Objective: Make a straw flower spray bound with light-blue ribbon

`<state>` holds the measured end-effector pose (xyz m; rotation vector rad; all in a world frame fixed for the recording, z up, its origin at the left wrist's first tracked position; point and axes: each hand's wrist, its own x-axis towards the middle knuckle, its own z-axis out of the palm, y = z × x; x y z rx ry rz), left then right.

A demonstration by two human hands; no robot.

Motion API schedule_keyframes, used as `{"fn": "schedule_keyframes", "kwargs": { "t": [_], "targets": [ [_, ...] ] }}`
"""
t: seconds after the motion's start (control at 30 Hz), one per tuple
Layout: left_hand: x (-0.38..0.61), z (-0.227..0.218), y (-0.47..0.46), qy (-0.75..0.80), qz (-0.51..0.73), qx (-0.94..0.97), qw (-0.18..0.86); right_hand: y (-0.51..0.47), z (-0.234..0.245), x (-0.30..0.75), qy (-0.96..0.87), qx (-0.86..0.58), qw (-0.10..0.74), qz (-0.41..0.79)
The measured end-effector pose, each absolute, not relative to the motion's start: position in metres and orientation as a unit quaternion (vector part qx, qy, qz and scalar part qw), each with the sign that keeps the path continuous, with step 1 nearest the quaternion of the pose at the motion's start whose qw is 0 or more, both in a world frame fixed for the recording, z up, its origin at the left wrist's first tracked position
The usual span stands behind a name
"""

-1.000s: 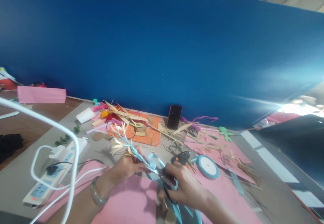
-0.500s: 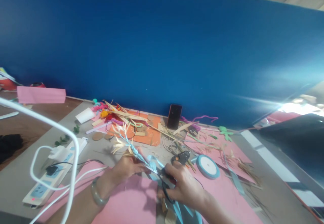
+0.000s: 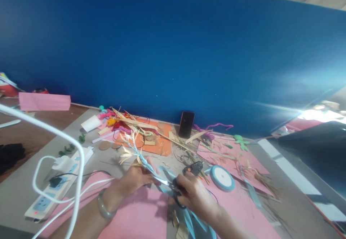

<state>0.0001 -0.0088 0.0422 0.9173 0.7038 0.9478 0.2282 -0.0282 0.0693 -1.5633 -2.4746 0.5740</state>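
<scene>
the left hand (image 3: 136,176) is closed around a blue-wrapped stem (image 3: 146,163) over the middle of the table (image 3: 100,163); pale straw strips (image 3: 127,155) splay out toward its far left end. the right hand (image 3: 198,194) grips black-handled scissors (image 3: 171,184), blades pointing left at the stem's near end. whether they touch the stem is hard to tell. the two hands are near each other but apart. loose blue ribbon (image 3: 190,224) trails on the near side of the right hand. beyond that hand lies a glue gun (image 3: 193,167), with a ribbon spool (image 3: 222,177) just to its right. a phone (image 3: 186,124) stands at the far edge. a white power strip (image 3: 40,204) lies at left.
</scene>
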Motion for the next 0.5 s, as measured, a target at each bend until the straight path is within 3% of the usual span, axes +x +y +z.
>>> {"fn": "schedule_keyframes", "kwargs": {
  "t": [0.27, 0.5],
  "targets": [
    [-0.006, 0.038, -0.001, 0.351, 0.473, 0.406, 0.699, -0.027, 0.071, 0.243, -0.742, -0.545, 0.294, 0.258],
    [-0.006, 0.036, 0.001, 0.358, 0.49, 0.398, 0.688, -0.031, 0.075, 0.301, -0.639, -0.674, 0.336, 0.158]
  ]
}}
